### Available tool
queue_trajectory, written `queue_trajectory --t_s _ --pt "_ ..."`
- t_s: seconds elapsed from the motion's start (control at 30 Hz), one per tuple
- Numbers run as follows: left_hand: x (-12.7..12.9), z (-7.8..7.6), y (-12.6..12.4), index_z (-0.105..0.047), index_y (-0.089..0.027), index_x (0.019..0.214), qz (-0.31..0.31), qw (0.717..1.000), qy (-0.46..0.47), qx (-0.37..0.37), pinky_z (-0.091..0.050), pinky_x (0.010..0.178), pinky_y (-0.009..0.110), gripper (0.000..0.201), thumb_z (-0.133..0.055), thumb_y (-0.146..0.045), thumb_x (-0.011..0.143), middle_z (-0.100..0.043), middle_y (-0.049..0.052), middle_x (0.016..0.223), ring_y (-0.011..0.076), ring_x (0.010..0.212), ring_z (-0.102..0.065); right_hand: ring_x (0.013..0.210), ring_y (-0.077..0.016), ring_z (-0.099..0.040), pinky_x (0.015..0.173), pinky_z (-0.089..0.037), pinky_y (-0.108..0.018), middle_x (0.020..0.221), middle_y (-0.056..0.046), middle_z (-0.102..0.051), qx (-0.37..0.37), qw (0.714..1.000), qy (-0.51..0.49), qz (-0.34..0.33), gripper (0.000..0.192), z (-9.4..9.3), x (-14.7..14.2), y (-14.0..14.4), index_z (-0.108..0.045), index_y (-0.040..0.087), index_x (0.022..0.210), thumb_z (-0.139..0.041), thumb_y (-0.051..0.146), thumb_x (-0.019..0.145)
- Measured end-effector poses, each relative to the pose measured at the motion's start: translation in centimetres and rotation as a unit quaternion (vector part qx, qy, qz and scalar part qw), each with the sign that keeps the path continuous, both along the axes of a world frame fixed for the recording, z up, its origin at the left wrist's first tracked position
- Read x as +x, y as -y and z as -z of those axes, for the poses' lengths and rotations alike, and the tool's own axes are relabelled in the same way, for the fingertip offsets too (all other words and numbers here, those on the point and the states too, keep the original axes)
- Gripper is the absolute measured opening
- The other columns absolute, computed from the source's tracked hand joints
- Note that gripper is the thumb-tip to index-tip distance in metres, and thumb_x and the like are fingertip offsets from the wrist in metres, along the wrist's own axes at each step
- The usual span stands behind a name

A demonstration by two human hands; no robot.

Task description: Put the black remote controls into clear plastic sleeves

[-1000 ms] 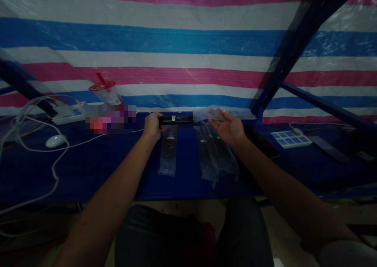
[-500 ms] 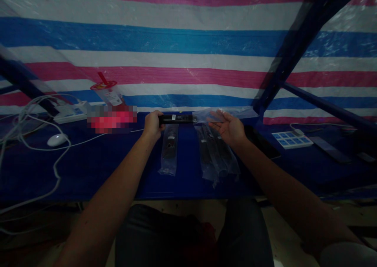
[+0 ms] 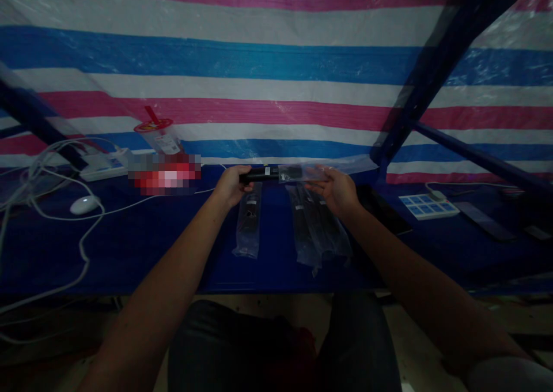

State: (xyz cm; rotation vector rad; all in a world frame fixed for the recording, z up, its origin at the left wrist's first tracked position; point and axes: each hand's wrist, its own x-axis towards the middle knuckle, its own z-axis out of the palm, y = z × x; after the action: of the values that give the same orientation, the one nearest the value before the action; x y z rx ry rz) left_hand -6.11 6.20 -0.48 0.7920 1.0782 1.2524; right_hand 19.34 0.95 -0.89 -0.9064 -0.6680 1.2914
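My left hand (image 3: 235, 185) is closed on the left end of a long black object (image 3: 259, 174) with a small white label; its exact kind does not show. The object's right end lies inside a clear plastic bag (image 3: 354, 164). My right hand (image 3: 339, 190) pinches that bag near its middle, the thumb on top. Below the left hand, a bagged black object (image 3: 248, 222) rests on the blue table (image 3: 276, 276). Several more bagged black objects (image 3: 317, 225) lie side by side beneath the right hand.
At the left are a white mouse (image 3: 84, 205), tangled white cables (image 3: 82, 248), a power strip (image 3: 103, 166) and a cup with a red lid (image 3: 158, 132). At the right lie a dark tablet-like slab (image 3: 384, 210), another power strip (image 3: 427, 205) and a phone-like slab (image 3: 484, 219). A striped sheet (image 3: 276, 60) hangs behind.
My left hand has moved right with the black object, whose right end has gone deeper into the bag. My right hand's spread fingers have closed on the bag.
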Motion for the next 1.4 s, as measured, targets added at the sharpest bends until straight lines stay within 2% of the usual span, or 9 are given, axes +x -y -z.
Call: queue_trajectory --t_s 0.23,0.5,0.73,0.87,0.97,1.13,1.3,1.4 --pt "0.4 -0.1 0.4 -0.059 -0.012 0.086 0.039 0.998 -0.035 0.029 -0.032 0.036 0.021 0.007 -0.063 -0.013 0.080 -0.061 0.007 0.065 0.0132 0.043 -0.054 0.068 -0.0196 -0.072 0.062 -0.064 -0.035 0.094 -0.010 -0.075 0.019 1.000 -0.002 -0.004 0.016 0.3 0.0 -0.2 -0.065 0.016 0.095 -0.051 0.013 0.087" --pt "1.1 0.1 0.7 -0.062 -0.011 0.081 0.056 0.998 -0.012 0.027 -0.038 0.037 0.021 0.008 -0.068 -0.014 0.086 -0.064 0.009 0.068 0.0123 0.045 -0.057 0.070 -0.0202 -0.073 0.065 -0.064 -0.037 0.091 -0.006 -0.073 0.032 0.999 -0.011 -0.028 0.015 0.7 -0.4 -0.2 -0.066 0.017 0.092 -0.058 0.011 0.080" --pt "2.3 0.1 1.4 -0.067 -0.008 0.080 0.071 0.997 0.026 0.005 -0.053 0.047 0.020 0.012 -0.072 -0.016 0.089 -0.069 0.011 0.071 0.0120 0.054 -0.064 0.080 -0.0187 -0.072 0.074 -0.062 -0.035 0.092 -0.004 -0.073 0.103 0.991 0.011 -0.084 0.015 0.2 -0.7 0.4 -0.067 0.020 0.092 -0.069 0.013 0.078" --pt "2.7 0.1 1.5 -0.068 -0.006 0.079 0.057 0.998 0.040 0.008 -0.059 0.055 0.021 0.013 -0.070 -0.014 0.090 -0.071 0.012 0.075 0.0120 0.058 -0.067 0.080 -0.0176 -0.071 0.072 -0.060 -0.034 0.090 -0.003 -0.073 0.127 0.988 0.025 -0.079 0.021 0.5 -0.9 0.3 -0.067 0.021 0.091 -0.073 0.010 0.075" --pt "3.0 0.0 1.6 -0.068 -0.006 0.079 0.056 0.997 0.054 0.012 -0.063 0.065 0.026 0.011 -0.069 -0.010 0.089 -0.073 0.014 0.079 0.0150 0.064 -0.070 0.080 -0.0172 -0.071 0.073 -0.060 -0.033 0.091 -0.002 -0.074 0.135 0.988 0.024 -0.072 0.022 0.9 -0.9 0.1 -0.066 0.022 0.090 -0.076 0.011 0.074" --pt "3.1 -0.1 1.9 -0.069 -0.007 0.074 0.065 0.997 0.029 0.014 -0.064 0.069 0.031 0.015 -0.064 -0.004 0.088 -0.072 0.014 0.079 0.0172 0.067 -0.071 0.080 -0.0181 -0.071 0.074 -0.061 -0.035 0.087 -0.002 -0.074 0.130 0.990 0.014 -0.061 0.020 1.1 -0.9 -0.1 -0.066 0.020 0.084 -0.080 0.012 0.072" --pt "3.2 0.2 2.2 -0.073 -0.008 0.080 0.078 0.996 -0.019 0.043 -0.059 0.065 0.028 0.003 -0.074 -0.004 0.080 -0.072 0.012 0.080 0.0149 0.067 -0.068 0.078 -0.0175 -0.071 0.073 -0.062 -0.035 0.085 -0.001 -0.073 0.124 0.990 0.016 -0.061 0.020 1.1 -1.2 0.1 -0.066 0.021 0.083 -0.080 0.011 0.073" --pt "3.5 0.1 2.5 -0.074 -0.007 0.079 0.075 0.995 -0.034 0.063 -0.057 0.066 0.029 0.006 -0.079 -0.010 0.077 -0.072 0.012 0.079 0.0158 0.068 -0.068 0.078 -0.0180 -0.071 0.072 -0.062 -0.035 0.085 -0.001 -0.073 0.119 0.991 0.015 -0.063 0.022 1.0 -1.4 0.3 -0.066 0.020 0.084 -0.081 0.011 0.071"
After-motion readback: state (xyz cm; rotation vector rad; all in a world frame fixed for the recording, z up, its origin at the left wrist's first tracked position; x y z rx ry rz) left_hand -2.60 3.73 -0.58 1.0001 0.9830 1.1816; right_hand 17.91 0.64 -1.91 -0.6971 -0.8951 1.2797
